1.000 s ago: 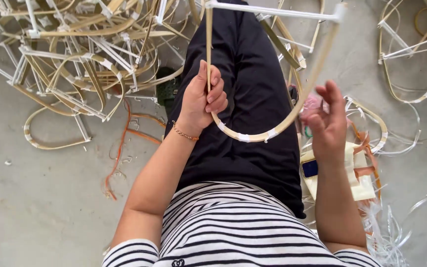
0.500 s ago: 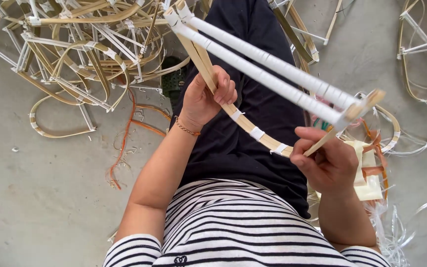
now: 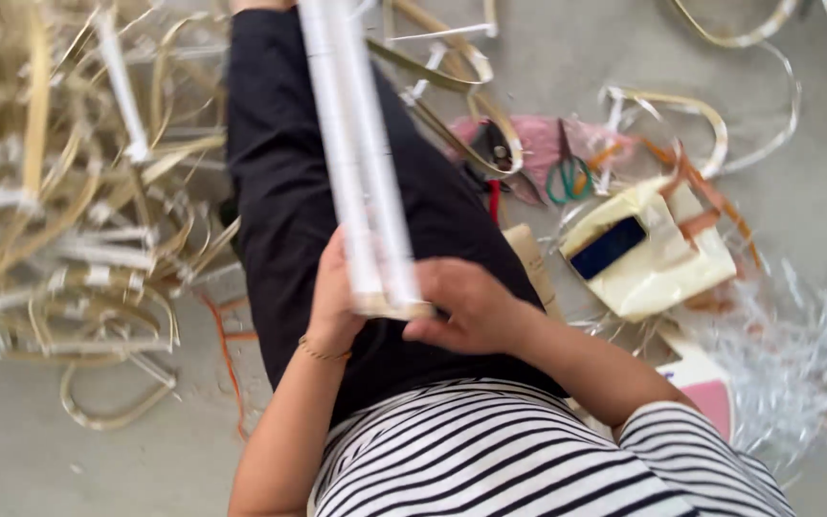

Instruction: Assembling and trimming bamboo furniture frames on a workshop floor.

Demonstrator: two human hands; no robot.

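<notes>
I sit on the floor in black trousers and a striped top. Both hands hold a bamboo frame [image 3: 356, 144] wrapped in white tape, standing nearly edge-on over my lap and reaching up out of view. My left hand [image 3: 337, 297] grips its lower end from the left. My right hand [image 3: 466, 304] presses on the same lower end from the right, fingers across the bottom edge.
A big heap of similar taped bamboo frames [image 3: 69, 201] lies at the left. On the right are green-handled scissors [image 3: 567, 177], a pink cloth [image 3: 547, 139], a cream bag with a dark blue phone [image 3: 608, 247], orange strips and shredded white plastic [image 3: 777, 364].
The frame has turned from a slanted, open loop to nearly upright and edge-on. My right hand moved in to meet the left at its lower end. The view shifted right.
</notes>
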